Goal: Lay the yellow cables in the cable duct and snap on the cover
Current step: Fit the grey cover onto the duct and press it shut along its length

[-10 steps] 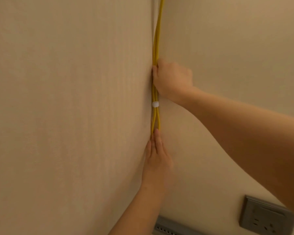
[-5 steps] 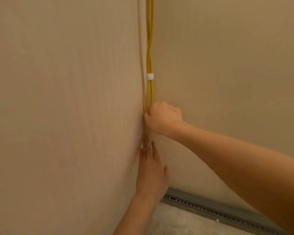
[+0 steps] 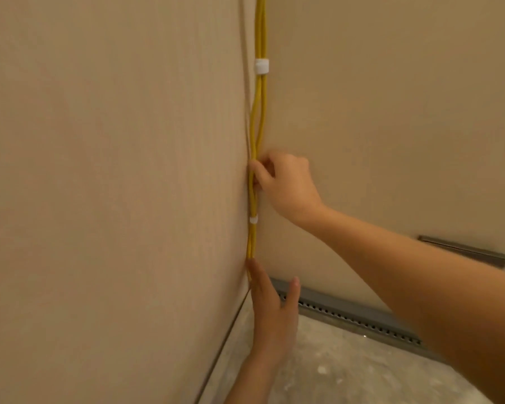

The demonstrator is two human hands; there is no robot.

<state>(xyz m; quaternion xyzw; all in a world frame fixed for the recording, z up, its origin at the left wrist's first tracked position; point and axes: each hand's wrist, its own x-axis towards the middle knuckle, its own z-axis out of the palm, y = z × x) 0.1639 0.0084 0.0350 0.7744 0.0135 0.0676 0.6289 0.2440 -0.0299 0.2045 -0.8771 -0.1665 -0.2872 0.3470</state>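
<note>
You're partway through the laying bit, I'd say. The yellow cables (image 3: 259,112) run down the corner where the two beige walls meet, bundled by a white tie (image 3: 261,66) up high and a smaller one (image 3: 253,219) lower down. Your right hand (image 3: 286,188) has its grip pinching the cables between the ties; your left hand (image 3: 270,310) is spread flat, fingertips pressing them in near the floor (image 3: 347,371). No cover visible yet, so snapping's still ahead. The cables look smooth, round and springy: they bow apart between ties.
</note>
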